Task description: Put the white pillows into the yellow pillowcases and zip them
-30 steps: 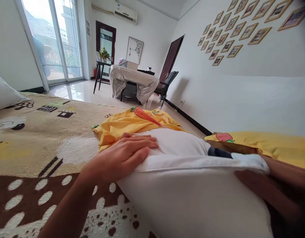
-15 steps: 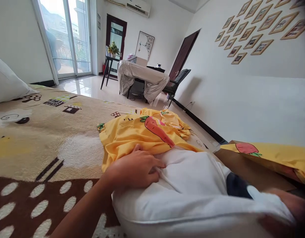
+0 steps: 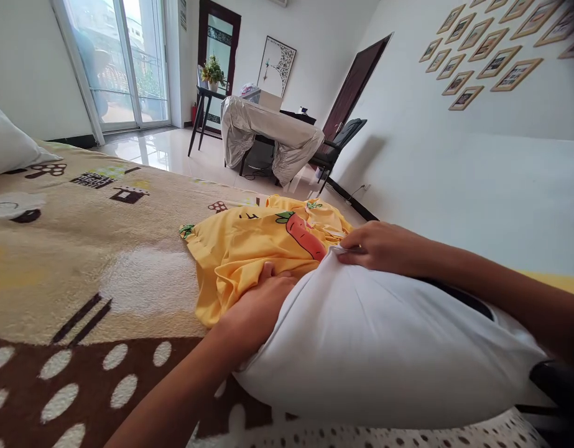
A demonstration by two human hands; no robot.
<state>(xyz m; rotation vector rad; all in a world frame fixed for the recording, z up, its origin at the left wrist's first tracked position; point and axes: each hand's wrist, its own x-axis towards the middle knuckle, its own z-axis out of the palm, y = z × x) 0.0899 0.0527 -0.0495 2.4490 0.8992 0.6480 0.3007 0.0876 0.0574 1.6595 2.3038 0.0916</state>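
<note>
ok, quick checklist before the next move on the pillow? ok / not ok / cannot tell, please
1. Right hand gripping the white pillow: ok, pinching its far edge.
2. Left hand gripping firmly: cannot tell, fingers partly hidden between pillow and yellow carrot-print cloth.
3. Cloth smooth: not ok, bunched and folded.
4. Cloth directly ahead of the pillow: ok, on the patterned blanket.
5. Pillow's underside free of snags: cannot tell, out of sight.

The left hand (image 3: 263, 305) lies beside the pillow (image 3: 389, 348), its fingers (image 3: 283, 283) partly hidden. The right arm (image 3: 473, 267) stretches across the pillow, and the right hand (image 3: 368, 246) pinches its far edge.
</note>
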